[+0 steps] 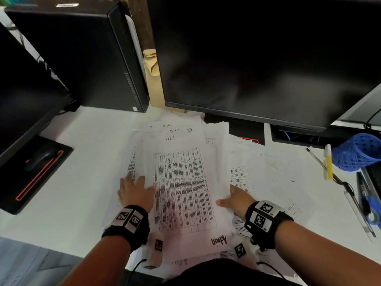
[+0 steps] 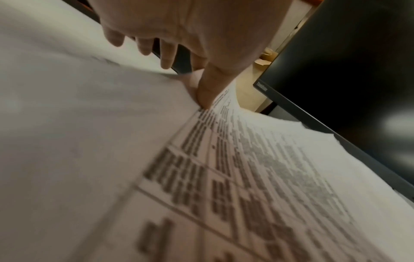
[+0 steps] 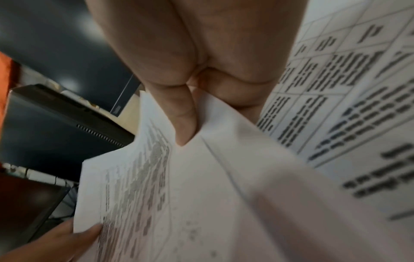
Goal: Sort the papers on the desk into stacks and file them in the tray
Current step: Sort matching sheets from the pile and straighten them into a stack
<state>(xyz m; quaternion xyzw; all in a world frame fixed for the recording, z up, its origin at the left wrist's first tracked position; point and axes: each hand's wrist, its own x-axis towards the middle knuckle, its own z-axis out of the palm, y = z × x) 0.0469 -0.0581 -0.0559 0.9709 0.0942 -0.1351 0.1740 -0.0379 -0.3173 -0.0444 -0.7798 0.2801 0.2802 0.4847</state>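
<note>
A loose pile of white papers [image 1: 177,133] covers the middle of the desk. On top lies a printed sheet with a table [image 1: 181,188] and "Admin" in red at its near edge. My left hand [image 1: 134,190] holds this sheet's left edge, the thumb [image 2: 208,88] on top and the fingers spread over the papers beside it. My right hand [image 1: 235,198] pinches the right edge, with the thumb [image 3: 186,120] on top and the fingers hidden under the paper. In the right wrist view the sheet [image 3: 179,195] bows up between both hands.
A large dark monitor [image 1: 268,58] stands behind the pile, a black PC tower [image 1: 82,58] at the back left. A mouse [image 1: 41,155] sits on a black pad at left. At right lie a blue mesh pen holder [image 1: 356,151], a yellow marker [image 1: 328,162] and pens.
</note>
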